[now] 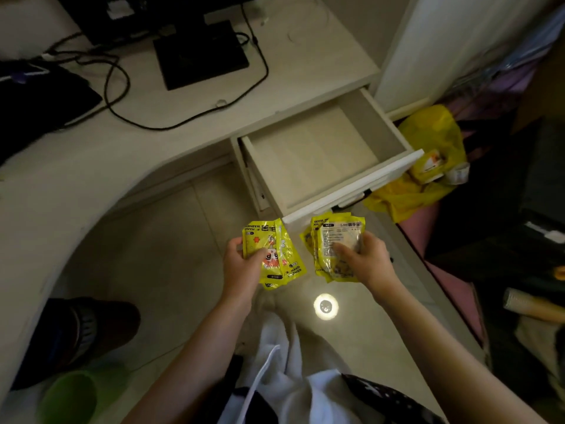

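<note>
The left grip clamps yellow hand-warmer packets; the right grip clamps a second stack (printed backs up), near the open drawer.

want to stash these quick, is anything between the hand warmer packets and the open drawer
Nothing visible does. The drawer is pulled out, its bottom bare. The packets in the left hand and right hand sit just short of its front panel.
</note>
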A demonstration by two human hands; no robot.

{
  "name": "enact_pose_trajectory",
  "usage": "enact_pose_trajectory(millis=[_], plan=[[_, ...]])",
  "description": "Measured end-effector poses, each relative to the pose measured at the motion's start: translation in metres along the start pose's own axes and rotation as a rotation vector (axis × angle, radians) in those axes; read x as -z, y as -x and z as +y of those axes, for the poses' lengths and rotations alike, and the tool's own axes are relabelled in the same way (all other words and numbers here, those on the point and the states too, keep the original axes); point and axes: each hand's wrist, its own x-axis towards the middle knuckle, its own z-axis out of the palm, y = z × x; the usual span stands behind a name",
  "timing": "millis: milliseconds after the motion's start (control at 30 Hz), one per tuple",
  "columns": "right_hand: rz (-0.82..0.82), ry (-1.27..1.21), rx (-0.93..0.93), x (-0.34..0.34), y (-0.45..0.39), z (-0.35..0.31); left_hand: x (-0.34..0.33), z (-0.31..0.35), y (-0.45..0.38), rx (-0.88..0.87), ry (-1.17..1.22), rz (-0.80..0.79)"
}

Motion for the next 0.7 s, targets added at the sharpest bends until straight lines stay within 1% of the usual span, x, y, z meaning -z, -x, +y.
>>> enact_pose_trajectory(millis=[100, 233, 467, 700], plan=[[0.019, -0.021, 0.014, 0.014, -0.023, -0.006, -0.021, 0.012, -0.018, -0.003, -0.021, -0.021], [0.045, 0.024, 0.011, 0.027, -0.065, -0.022, -0.050, 0.033, -0.051, -0.011, -0.028, -0.022], [0.003, 0.123, 0.013, 0.032, -0.151, -0.062, -0.092, 0.066, -0.111, 0.022, -0.038, -0.026], [-0.069, 0.235, -0.023, 0.024, -0.216, -0.086, -0.126, 0.074, -0.157, 0.108, -0.069, 0.011]])
